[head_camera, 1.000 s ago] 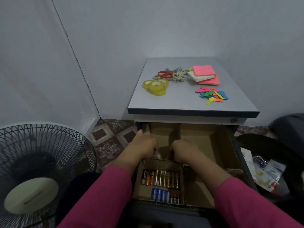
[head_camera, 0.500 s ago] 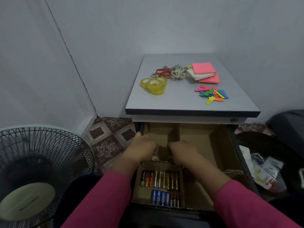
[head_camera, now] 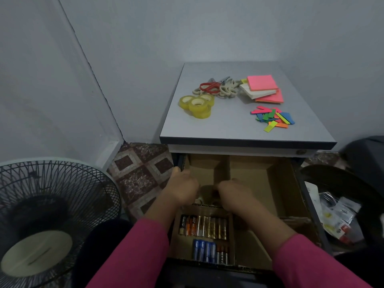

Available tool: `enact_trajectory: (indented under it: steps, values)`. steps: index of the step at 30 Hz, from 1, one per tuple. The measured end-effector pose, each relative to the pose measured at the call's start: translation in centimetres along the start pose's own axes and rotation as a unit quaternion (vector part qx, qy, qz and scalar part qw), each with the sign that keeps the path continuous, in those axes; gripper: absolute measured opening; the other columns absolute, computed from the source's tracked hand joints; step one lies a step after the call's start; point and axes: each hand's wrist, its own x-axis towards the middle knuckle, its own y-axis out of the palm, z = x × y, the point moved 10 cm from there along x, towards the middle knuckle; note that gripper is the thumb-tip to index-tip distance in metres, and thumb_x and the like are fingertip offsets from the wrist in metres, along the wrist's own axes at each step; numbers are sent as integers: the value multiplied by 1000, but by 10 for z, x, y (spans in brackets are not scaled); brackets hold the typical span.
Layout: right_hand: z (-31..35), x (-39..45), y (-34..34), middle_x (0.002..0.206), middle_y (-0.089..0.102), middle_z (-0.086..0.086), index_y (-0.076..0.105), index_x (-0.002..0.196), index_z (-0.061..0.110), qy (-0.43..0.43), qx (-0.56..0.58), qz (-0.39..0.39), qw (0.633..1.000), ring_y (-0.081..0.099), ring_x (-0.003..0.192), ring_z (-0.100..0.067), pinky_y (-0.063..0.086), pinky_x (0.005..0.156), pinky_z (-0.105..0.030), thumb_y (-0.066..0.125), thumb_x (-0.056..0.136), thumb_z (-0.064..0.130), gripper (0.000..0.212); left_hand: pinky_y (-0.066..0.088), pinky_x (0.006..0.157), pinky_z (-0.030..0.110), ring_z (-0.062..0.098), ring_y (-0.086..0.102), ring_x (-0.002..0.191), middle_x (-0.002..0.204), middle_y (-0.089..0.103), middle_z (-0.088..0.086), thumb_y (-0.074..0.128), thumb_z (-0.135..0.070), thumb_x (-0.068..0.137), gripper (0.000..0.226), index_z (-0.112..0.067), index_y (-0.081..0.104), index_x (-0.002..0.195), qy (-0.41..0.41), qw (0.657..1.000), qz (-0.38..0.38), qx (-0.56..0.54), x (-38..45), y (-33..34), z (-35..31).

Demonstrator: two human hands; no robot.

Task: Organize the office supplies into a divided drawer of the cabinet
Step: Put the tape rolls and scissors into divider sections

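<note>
The cabinet's drawer (head_camera: 259,179) stands pulled out, lined with cardboard dividers. Both my hands reach into its left middle compartment: my left hand (head_camera: 182,190) and my right hand (head_camera: 234,194) face each other with fingers curled downward, hiding what lies between them. The near left compartment holds a row of gold and orange batteries (head_camera: 203,225) and a row of blue ones (head_camera: 204,251). On the cabinet top (head_camera: 228,129) lie yellow tape rolls (head_camera: 197,106), red scissors (head_camera: 209,87), beige scissors (head_camera: 227,91), pink sticky-note pads (head_camera: 262,83) and coloured page flags (head_camera: 272,118).
A black floor fan (head_camera: 47,215) stands at the lower left, close to my left sleeve. A dark bin (head_camera: 340,215) with wrappers sits right of the drawer. Grey walls close in behind and to the left of the cabinet.
Both hands stay in the same compartment, shifting only slightly. The yellowish item seen between them a second ago is now covered.
</note>
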Motion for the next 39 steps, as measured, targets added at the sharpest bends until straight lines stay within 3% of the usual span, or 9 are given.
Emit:
enact_trajectory:
  steps: [8, 14, 16, 18, 21, 24, 29, 33, 39]
  values:
    - [2, -4, 1, 122, 58, -3, 56, 125, 24, -14, 7, -17, 1000, 52, 115, -22, 44, 94, -37, 55, 93, 19, 33, 23, 90, 39, 17, 36, 109, 102, 58, -4, 51, -17, 92, 21, -29, 67, 99, 17, 997, -33, -65, -5, -4, -3]
    - [13, -33, -27, 128, 54, -1, 53, 127, 27, -54, -89, -185, 977, 46, 121, -24, 34, 99, -41, 57, 91, 28, 36, 29, 95, 32, 11, 45, 107, 109, 63, -11, 44, -32, 98, 24, -26, 66, 107, 28, 961, -194, -196, -22, -26, 8]
    - [15, -44, -38, 121, 59, -2, 62, 118, 24, -73, -73, -243, 964, 53, 115, -26, 40, 97, -43, 71, 80, 28, 39, 42, 87, 33, 10, 50, 94, 95, 65, -6, 48, -28, 95, 23, -17, 69, 96, 50, 930, -284, -226, -35, -49, 11]
    - [17, -54, -56, 106, 65, -3, 69, 102, 20, -114, -27, -336, 935, 61, 104, -26, 48, 89, -43, 82, 67, 24, 38, 45, 74, 25, 9, 52, 82, 84, 64, -2, 51, -20, 91, 20, -10, 68, 88, 61, 870, -409, -267, -55, -85, 20]
    - [23, -68, -97, 101, 64, -6, 70, 98, 13, -176, 34, -459, 870, 57, 99, -23, 49, 84, -36, 71, 77, 17, 22, 44, 71, 21, 11, 53, 79, 84, 62, 2, 53, -13, 91, 15, -5, 66, 90, 34, 800, -518, -302, -69, -131, 38]
    - [21, -56, -145, 105, 60, -6, 67, 108, 10, -163, 118, -488, 849, 55, 101, -19, 49, 81, -30, 63, 85, 12, 23, 44, 75, 22, 10, 53, 86, 100, 55, -2, 50, -17, 97, 19, -12, 61, 111, -64, 779, -471, -408, -44, -150, 71]
    - [3, 23, -178, 128, 46, -7, 48, 134, 19, -87, 278, -334, 896, 51, 113, -22, 43, 92, -33, 56, 91, 24, 44, 34, 87, 20, 10, 43, 96, 116, 38, 4, 45, -21, 100, 40, -25, 44, 140, -123, 810, -361, -445, 11, -155, 98]
    - [1, 55, -182, 124, 46, -7, 47, 131, 25, -65, 282, -285, 913, 47, 115, -24, 42, 91, -35, 64, 84, 37, 51, 34, 86, 20, 12, 45, 100, 120, 40, 4, 49, -25, 99, 35, -24, 52, 134, -138, 813, -353, -441, 22, -151, 100]
    - [4, 54, -184, 101, 49, 0, 52, 105, 25, -65, 226, -356, 904, 46, 97, -16, 44, 73, -32, 57, 82, 59, 42, 37, 73, 18, 11, 49, 83, 110, 48, 3, 58, -24, 93, 21, -18, 59, 114, -140, 811, -386, -416, 17, -152, 105]
